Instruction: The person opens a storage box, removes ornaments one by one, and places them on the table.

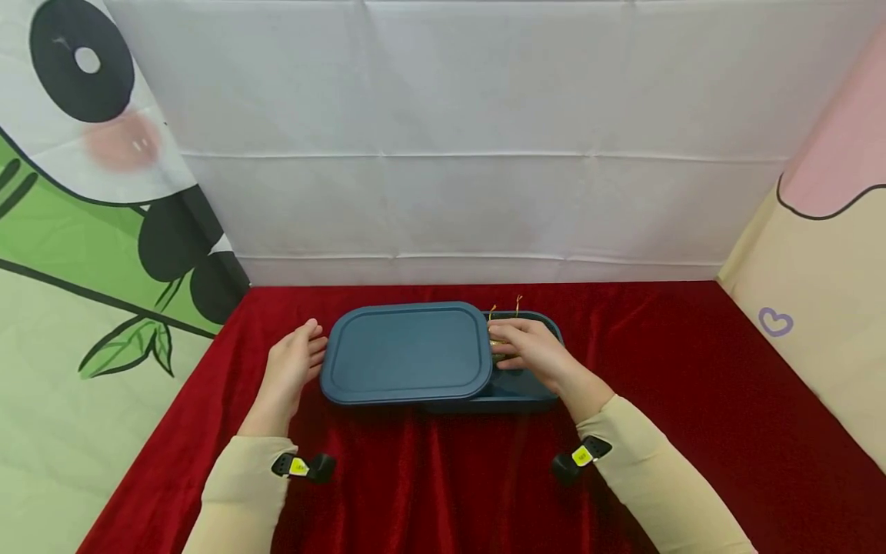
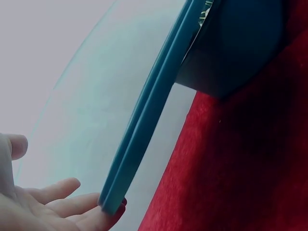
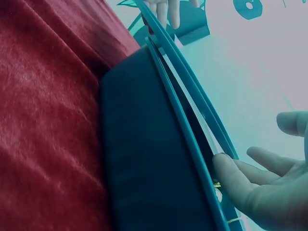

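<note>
Lid (image 1: 407, 352), flat and blue-grey with rounded corners, lies over the left part of a matching box (image 1: 494, 405) and juts well past that box's left side, so the right end of the box is uncovered. Seen from the right wrist, a narrow gap shows between the lid and the box's rim; whether they touch anywhere, I cannot tell. The left hand (image 1: 294, 365) is spread at the lid's left end, its thumb apart and its fingers stretched out, with fingertips touching the edge and reaching beneath it. The right hand (image 1: 533, 350) is at the lid's other end, above the uncovered part of the box, its fingers loosely extended toward the lid and its thumb held away; one fingertip is at the edge, and neither hand pinches anything. Just beside the right fingers, something gold shows inside the box, partly hidden, and thin gold cords (image 1: 518, 305) stand up above the rear rim. The box sits on a red velvety cloth (image 1: 678, 385), near the foot of a creased white backdrop (image 1: 484, 208). On the right, a cream and pink hanging bears a purple heart (image 1: 775, 322).
</note>
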Tool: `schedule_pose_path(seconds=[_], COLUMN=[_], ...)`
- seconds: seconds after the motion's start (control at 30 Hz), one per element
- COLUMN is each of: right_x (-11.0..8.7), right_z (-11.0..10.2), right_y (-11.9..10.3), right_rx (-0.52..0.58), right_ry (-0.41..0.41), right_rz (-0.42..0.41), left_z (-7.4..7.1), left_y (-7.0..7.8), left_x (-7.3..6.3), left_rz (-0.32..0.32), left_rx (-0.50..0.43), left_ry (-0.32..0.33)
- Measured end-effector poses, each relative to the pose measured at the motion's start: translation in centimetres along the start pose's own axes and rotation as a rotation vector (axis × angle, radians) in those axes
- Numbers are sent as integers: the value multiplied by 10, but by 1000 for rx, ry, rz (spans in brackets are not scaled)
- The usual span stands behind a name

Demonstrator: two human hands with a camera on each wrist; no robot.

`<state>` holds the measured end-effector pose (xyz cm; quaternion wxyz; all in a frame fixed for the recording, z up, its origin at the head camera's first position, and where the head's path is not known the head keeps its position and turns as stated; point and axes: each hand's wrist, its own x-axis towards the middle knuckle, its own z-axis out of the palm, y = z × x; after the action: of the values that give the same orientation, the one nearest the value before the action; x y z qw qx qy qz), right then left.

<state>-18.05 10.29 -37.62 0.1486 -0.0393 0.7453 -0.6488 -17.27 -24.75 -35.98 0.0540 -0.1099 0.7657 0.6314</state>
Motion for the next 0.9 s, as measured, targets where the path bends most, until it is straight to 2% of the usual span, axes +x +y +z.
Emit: schedule_pose_path(seconds=[0.4, 0.9], right_x=[-9, 2], right_z=[39, 72], right_y=[-3, -4], right_rx=[23, 76], right_ry=[2, 10], right_rz=[-19, -12], left_z=[-29, -49], left_y=[-8, -18], left_x=[-6, 1], left_rz=[-14, -68], left_rx=[36, 39], left_ry=[21, 131])
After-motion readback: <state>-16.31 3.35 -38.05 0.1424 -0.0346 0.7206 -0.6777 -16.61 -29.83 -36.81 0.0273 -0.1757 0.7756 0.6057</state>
